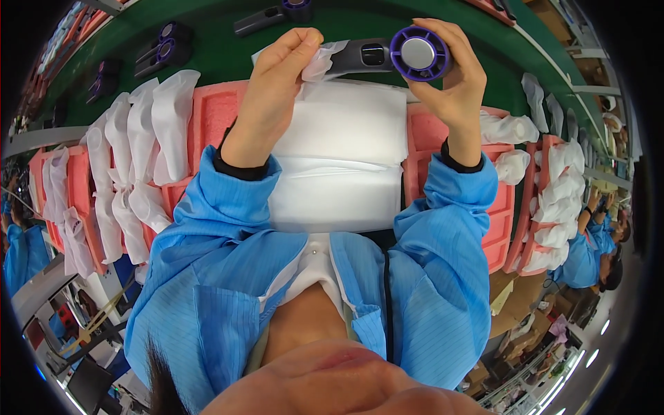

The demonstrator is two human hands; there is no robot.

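1. Nearest: your blue jacket (235,187). Cuffs sit by the white stack (339,190) of thin sheets or sleeves (can't tell which). Raise cuffs so top pcs. don't drag.
2. Either side of stack: L pink tray (220,111) w/ long white-wrapped pcs. (173,107) beside it; R pink tray (425,131) w/ more wrapped pcs. (512,129) at its far side. Mind elbows.
3. L hand (280,76): thumb + fingers together, clamped on a thin white sleeve (322,63), bunched at handle end of the handheld device (382,58). Can't tell how much handle is covered; fingers hide that end.
4. R hand (456,79): fingers above, thumb below, clamped round the device's purple-rimmed head (418,53). Device pos.: beyond stack, btwn both hands, roughly level, handle to L.
5. Technique (judgement): steady head by rim w/ R hand, off the spokes. Align sleeve w/ handle axis; draw gently and evenly. Thin mat'l may snag or tear if skewed.
6. Far: green surface (221,57) w/ other dark devices (260,21), apart from both hands.
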